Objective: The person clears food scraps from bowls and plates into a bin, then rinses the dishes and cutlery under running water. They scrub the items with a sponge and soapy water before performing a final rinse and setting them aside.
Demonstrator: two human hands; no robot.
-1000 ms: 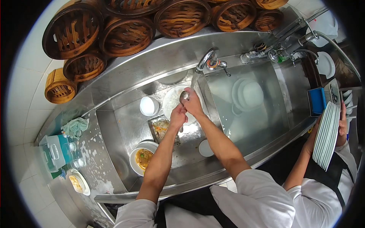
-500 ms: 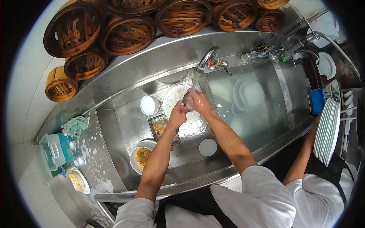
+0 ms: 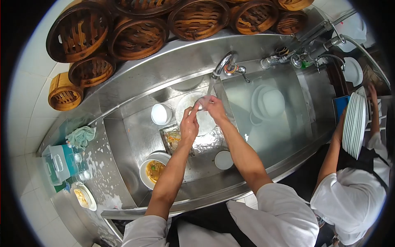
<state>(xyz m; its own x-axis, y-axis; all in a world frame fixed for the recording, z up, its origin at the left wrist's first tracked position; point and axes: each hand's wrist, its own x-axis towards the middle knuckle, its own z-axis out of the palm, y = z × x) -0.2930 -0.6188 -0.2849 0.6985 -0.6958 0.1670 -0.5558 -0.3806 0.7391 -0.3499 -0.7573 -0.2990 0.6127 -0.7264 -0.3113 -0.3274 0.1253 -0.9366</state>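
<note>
Both hands meet over a large white plate [image 3: 185, 109] in the left sink basin. My left hand [image 3: 189, 126] grips the near-left edge of a small round dish [image 3: 202, 103], its fingers closed on it. From the right, my right hand [image 3: 215, 108] pinches the same dish. Water from the faucet [image 3: 224, 61] runs onto the dish, and the splash blurs its details. Left of the plate stands a white bowl [image 3: 161, 114]. Below, a square drain tray [image 3: 168, 142] holds food scraps. A small white dish [image 3: 224, 160] lies on the basin floor.
Bamboo steamers [image 3: 199, 18] line the ledge above. The right basin [image 3: 242, 103] is full of water with dishes submerged. A bowl of food [image 3: 153, 171] sits lower left. A co-worker at right holds a stack of white plates [image 3: 354, 125]. Left counter: a cloth [image 3: 81, 136] and plastic bin [image 3: 57, 164].
The small round dish has turned in my hands, its dark side no longer facing the camera. My hands have shifted slightly. The co-worker's plates moved up, and their other hand now shows.
</note>
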